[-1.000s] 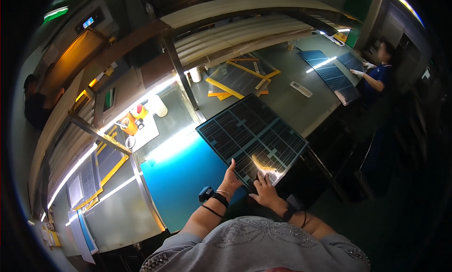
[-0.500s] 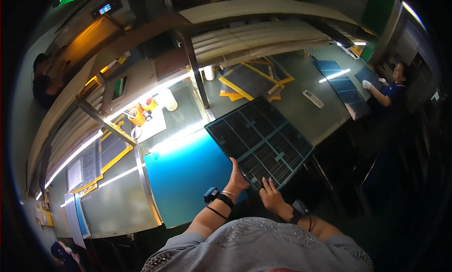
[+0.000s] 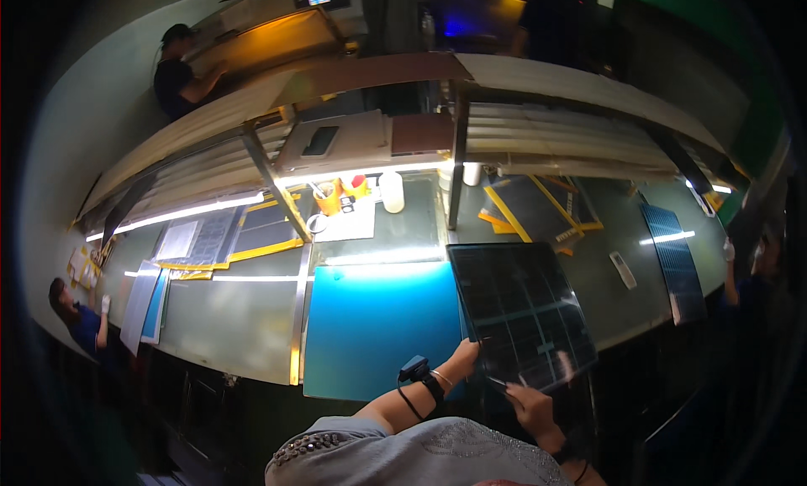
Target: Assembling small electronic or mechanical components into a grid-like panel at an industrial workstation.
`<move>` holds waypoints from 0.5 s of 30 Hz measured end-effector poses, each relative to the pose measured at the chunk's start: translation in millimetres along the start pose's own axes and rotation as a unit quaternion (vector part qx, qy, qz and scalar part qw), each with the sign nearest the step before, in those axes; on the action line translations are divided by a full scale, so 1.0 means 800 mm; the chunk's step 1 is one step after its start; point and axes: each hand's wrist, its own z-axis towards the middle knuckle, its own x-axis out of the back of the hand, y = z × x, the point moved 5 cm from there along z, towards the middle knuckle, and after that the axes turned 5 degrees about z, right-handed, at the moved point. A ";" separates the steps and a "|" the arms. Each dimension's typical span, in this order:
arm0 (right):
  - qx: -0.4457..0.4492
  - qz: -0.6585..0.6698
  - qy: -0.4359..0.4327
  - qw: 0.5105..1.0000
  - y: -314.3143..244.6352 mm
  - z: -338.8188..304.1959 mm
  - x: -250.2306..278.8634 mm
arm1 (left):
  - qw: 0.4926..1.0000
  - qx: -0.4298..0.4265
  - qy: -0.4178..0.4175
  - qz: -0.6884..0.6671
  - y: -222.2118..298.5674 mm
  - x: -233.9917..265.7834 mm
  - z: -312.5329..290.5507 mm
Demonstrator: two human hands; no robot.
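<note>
A dark, glossy rectangular panel [image 3: 525, 305] with a grid of pale lines is held tilted in front of me, over the table's near edge. My left hand [image 3: 460, 361] grips its left edge close to the lower corner. My right hand [image 3: 531, 409] is at its near edge, fingers bent against the rim; its thumb side is partly hidden. Just left of the panel, a large blue sheet [image 3: 378, 339] lies flat on the lit table, reaching the front edge. The panel overlaps the right side of this sheet in the picture.
Behind the blue sheet stand orange cups [image 3: 326, 202], a white bottle [image 3: 392, 192] and a tape roll [image 3: 317, 224]. Yellow-edged screens [image 3: 530, 208] and a remote-like device [image 3: 623, 270] lie to the right. Shelf posts [image 3: 457, 166] rise at the back. Co-workers [image 3: 80, 318] stand at both ends.
The view has turned left and levelled, so the table appears shifted right. The panel has swung more upright in the picture, with both hands still on it.
</note>
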 end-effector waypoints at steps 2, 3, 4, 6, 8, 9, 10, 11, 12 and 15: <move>-0.096 0.010 0.073 0.993 0.018 0.005 0.040 | 0.995 0.064 0.025 -0.078 0.006 0.005 -0.011; -0.133 -0.093 0.040 0.986 0.030 0.014 0.076 | 0.991 0.088 0.042 -0.095 0.012 0.006 -0.017; -0.112 -0.158 0.101 0.976 0.031 0.026 0.123 | 0.991 0.088 0.059 -0.078 0.021 0.007 -0.021; 0.047 -0.220 0.197 0.954 0.010 0.063 0.212 | 0.985 0.134 0.108 0.013 0.026 0.005 -0.023; 0.038 -0.285 0.128 0.949 -0.022 0.090 0.267 | 0.980 0.174 0.099 0.014 0.023 -0.015 -0.004; 0.083 -0.299 0.116 0.944 -0.051 0.100 0.279 | 0.982 0.161 0.096 -0.025 0.019 -0.029 0.010; 0.095 -0.313 0.094 0.940 -0.075 0.113 0.285 | 0.978 0.179 0.103 -0.045 0.012 -0.043 0.024; 0.144 -0.293 0.076 0.942 -0.103 0.126 0.289 | 0.984 0.152 0.078 -0.047 0.015 -0.056 0.043; 0.184 -0.260 0.059 0.946 -0.128 0.136 0.288 | 0.987 0.144 0.058 -0.040 0.016 -0.067 0.057; 0.250 -0.310 0.043 0.916 -0.170 0.157 0.260 | 0.989 0.091 0.026 -0.115 0.024 -0.087 0.075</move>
